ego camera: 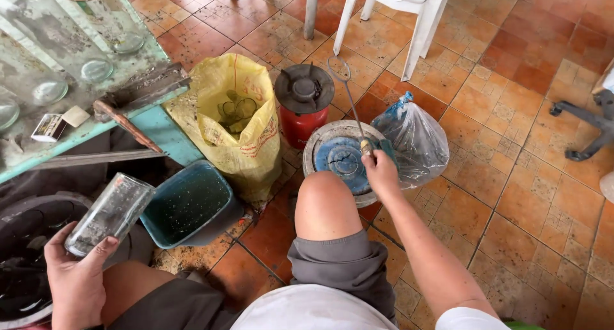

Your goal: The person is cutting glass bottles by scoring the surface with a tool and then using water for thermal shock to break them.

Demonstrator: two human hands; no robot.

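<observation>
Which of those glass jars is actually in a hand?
The clear jar tilted in the left hand, bottom left. The other jars stand on the green table, untouched.

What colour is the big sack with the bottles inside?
The sack is yellow with red print, seen in the head view.

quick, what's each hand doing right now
Left hand: closed on a clear glass jar.
Right hand: closed on a metal wire tool, over the round tin.
</observation>
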